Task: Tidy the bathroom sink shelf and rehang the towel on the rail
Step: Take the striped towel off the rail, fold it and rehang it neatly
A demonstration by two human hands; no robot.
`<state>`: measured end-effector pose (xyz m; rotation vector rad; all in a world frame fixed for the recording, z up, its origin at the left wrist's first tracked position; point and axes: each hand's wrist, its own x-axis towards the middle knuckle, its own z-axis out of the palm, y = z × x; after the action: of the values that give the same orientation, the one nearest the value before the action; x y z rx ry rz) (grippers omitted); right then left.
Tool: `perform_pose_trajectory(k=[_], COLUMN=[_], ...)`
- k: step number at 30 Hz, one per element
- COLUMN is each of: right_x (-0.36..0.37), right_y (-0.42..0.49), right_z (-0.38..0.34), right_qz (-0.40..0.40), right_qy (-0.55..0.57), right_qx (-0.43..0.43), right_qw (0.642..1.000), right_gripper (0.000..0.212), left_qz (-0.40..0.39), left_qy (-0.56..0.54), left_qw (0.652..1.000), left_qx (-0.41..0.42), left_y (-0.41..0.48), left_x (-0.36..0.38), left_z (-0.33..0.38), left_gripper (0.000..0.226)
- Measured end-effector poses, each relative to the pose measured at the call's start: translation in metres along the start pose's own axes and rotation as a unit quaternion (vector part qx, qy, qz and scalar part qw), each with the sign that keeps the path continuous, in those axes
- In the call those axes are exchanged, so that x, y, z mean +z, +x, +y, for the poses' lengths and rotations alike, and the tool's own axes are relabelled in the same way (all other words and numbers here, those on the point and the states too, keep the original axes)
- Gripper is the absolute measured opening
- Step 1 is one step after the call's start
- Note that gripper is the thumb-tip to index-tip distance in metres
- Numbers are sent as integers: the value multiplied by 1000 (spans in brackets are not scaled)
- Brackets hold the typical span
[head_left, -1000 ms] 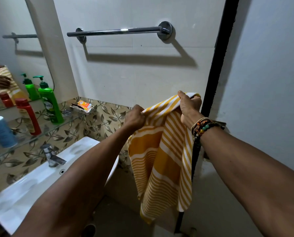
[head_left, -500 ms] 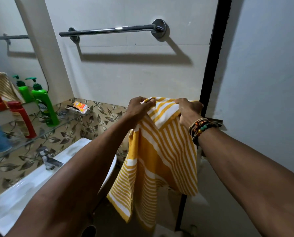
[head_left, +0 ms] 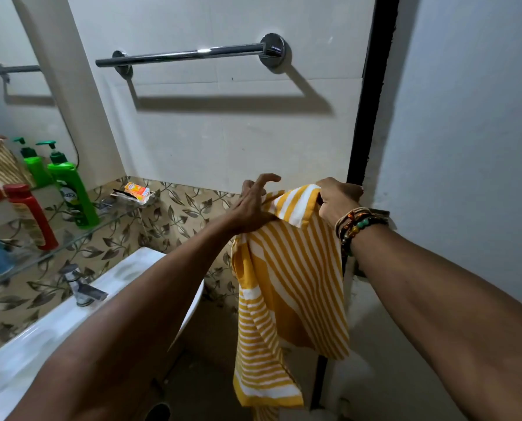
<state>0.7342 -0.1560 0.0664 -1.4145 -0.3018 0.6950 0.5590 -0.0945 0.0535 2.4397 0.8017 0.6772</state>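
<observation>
Towel (head_left: 290, 268) up in front of the wall, well below the rail (head_left: 193, 54), long axis hanging straight down.

Nearest in, both forearms reach forward, with the white sink (head_left: 41, 335) and its tap (head_left: 82, 287) low on the left. The yellow-and-white striped cloth drops just past the basin's right end, its top edge running left to right between the hands. Left hand (head_left: 253, 208) sits on the top left corner, palm on the cloth, fingers spread and lifted. Right hand (head_left: 337, 199), beaded bracelets (head_left: 356, 226) on the wrist, pinches the top right corner with curled fingers. Further back on the left, the glass shelf (head_left: 108, 226) carries a red bottle (head_left: 30, 215), a green pump bottle (head_left: 73, 192) and a small orange box (head_left: 136, 189). Up on the wall, the chrome rail runs level, not touching the cloth.
</observation>
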Motion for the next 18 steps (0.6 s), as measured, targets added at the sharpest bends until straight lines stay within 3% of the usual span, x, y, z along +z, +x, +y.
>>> perform_pose_trajectory(k=[3, 5, 7, 9, 11, 12, 15, 18], right_x=[-3, -3, -4, -9, -14, -15, -13, -6], right_y=[-14, -18, -20, -20, -20, -21, -19, -20], right_z=[-2, -5, -5, -1, 4, 5, 6, 8], right_qz=[67, 29, -10, 9, 34, -3, -165, -235], right_qy=[56, 81, 82, -53, -196, -214, -240, -266], right_qx=[-39, -27, -26, -106, -232, -268, -283, -304], right_qw=[995, 996, 996, 993, 952, 939, 914, 884], right_gripper=[15, 6, 11, 18, 13, 13, 42, 52], left_qz=[112, 139, 149, 160, 164, 162, 154, 118], left_qy=[-47, -102, -154, -204, -236, -242, -244, -237], left_qw=[993, 985, 976, 963, 952, 949, 945, 947], left_qx=[14, -21, -41, -66, -103, -117, -151, -182], left_y=[7, 13, 18, 22, 25, 26, 28, 27], left_x=[0, -1, -1, -2, -2, -1, 0, -1], left_z=[7, 12, 14, 14, 14, 13, 13, 14], left_gripper=[23, 22, 26, 36, 41, 41, 37, 37])
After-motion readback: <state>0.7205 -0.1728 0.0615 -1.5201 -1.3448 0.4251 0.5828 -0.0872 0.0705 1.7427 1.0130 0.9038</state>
